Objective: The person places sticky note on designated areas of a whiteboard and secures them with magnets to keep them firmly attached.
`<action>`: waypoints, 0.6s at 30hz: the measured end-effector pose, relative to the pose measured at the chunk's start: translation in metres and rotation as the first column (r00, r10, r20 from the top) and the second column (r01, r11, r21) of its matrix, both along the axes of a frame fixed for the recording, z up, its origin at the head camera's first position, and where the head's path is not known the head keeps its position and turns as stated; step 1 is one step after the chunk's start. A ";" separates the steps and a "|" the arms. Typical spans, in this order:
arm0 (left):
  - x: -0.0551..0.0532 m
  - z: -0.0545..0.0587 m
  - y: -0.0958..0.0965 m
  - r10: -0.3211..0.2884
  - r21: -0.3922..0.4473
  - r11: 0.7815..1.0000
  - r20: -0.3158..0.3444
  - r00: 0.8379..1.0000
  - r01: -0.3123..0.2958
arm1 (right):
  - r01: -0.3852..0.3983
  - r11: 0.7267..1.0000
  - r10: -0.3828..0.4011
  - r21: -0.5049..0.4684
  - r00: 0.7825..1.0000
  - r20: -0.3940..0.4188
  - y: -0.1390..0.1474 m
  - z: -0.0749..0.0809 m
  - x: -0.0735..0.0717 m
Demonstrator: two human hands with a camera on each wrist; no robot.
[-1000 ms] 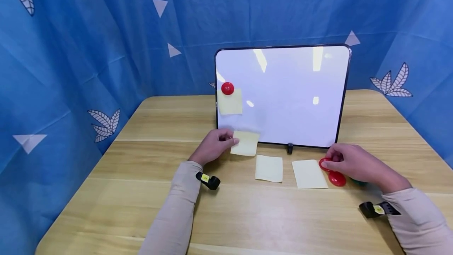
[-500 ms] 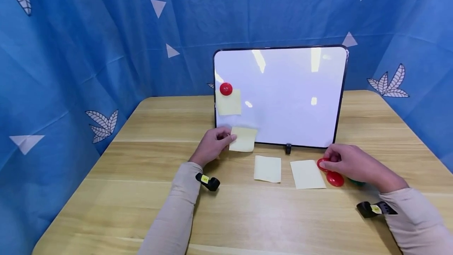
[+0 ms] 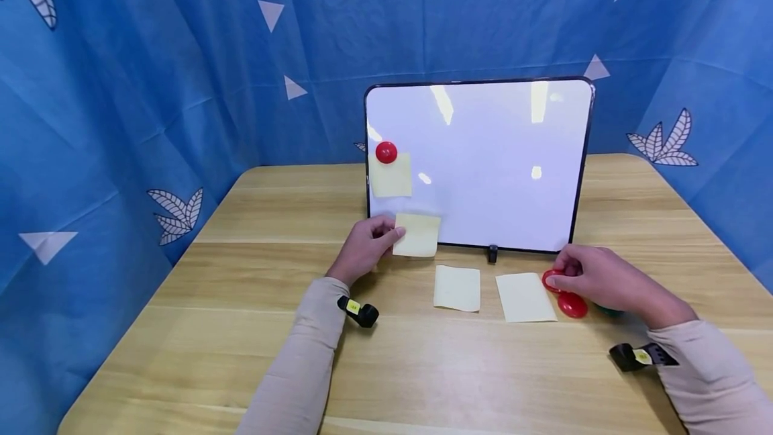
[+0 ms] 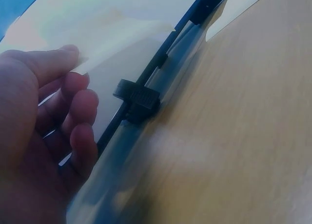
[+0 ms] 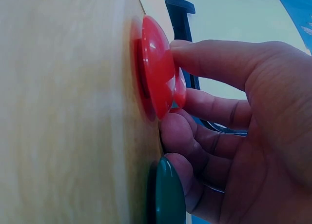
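Note:
My left hand pinches a pale yellow sticky note by its left edge, over the lower left of the whiteboard. The left wrist view shows this note blurred between thumb and forefinger. On the table at the right, my right hand pinches a round red magnet between thumb and fingers. A second red magnet lies just in front of it. Beside the fingers sits a green magnet, mostly hidden by the hand in the head view.
Another sticky note hangs on the board's left under a red magnet. Two more notes, one near the middle and one farther right, lie on the wooden table. A black foot supports the board.
My left hand has lifted the sticky note slightly up along the whiteboard. The right hand stays in place on the red magnet. The head view has shifted a little.

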State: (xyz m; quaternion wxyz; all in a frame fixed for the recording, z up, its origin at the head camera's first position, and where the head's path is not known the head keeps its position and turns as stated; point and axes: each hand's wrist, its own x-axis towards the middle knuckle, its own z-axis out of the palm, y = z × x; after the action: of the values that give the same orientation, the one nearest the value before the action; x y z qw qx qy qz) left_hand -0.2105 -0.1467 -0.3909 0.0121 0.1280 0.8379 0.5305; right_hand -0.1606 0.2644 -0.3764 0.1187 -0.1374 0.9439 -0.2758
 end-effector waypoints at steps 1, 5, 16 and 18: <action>0.000 0.000 0.001 0.002 0.004 1.000 -0.001 1.000 -0.002 | 0.002 1.000 -0.002 0.001 1.000 0.000 0.000 0.000 0.000; 0.001 0.001 0.002 0.005 0.021 1.000 -0.005 1.000 -0.005 | -0.003 1.000 0.003 -0.003 1.000 0.000 0.001 0.001 0.001; 0.001 -0.003 0.008 0.014 0.057 0.998 -0.022 1.000 -0.013 | 0.003 1.000 -0.003 -0.007 1.000 0.007 0.000 0.002 0.000; 0.001 -0.004 0.010 0.009 0.065 0.998 -0.028 1.000 -0.007 | -0.001 1.000 0.001 -0.012 1.000 0.008 0.001 0.002 0.000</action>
State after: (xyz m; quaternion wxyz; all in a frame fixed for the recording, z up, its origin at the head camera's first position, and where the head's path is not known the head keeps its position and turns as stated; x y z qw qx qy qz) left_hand -0.2091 -0.1363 -0.3945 -0.0060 0.1326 0.8209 0.5554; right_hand -0.1603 0.2651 -0.3748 0.1216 -0.1376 0.9418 -0.2818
